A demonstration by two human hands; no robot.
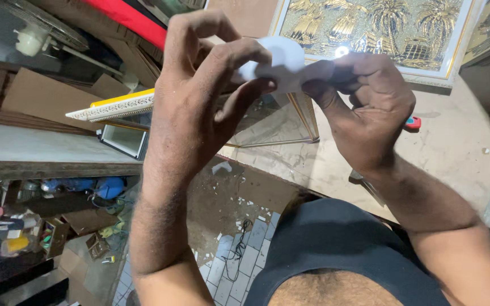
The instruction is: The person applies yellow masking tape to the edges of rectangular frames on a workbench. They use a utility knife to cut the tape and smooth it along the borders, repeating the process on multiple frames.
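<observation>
The counter (455,153) was a pale, dusty stone-like slab that filled the right side of the view, with a worn edge running down toward the person's body. At its far end lay a large picture (370,28) with golden palm trees in a white and gold frame. A small red and blue object (413,122) lay on the counter just beside the right hand. A glass pane with a thin gold edge (279,122) rested on the counter under the hands.

To the left, a white ornamental frame with a yellow edge (112,106) lay across a lower shelf (41,150), and brown cardboard sheets (46,93) were stacked behind it. Below, the floor (239,266) had pale tiles with small white scraps and a black cable (238,249) on it. An open cardboard box (52,235) stood on the lower left among clutter; what it contained was not clear.

Both hands were raised over the counter. The left hand (199,96) and the right hand (370,102) held between them a small white piece of paper (282,62), above the glass pane. The fingers of each hand were pressed together on the paper, thumb against forefinger.
</observation>
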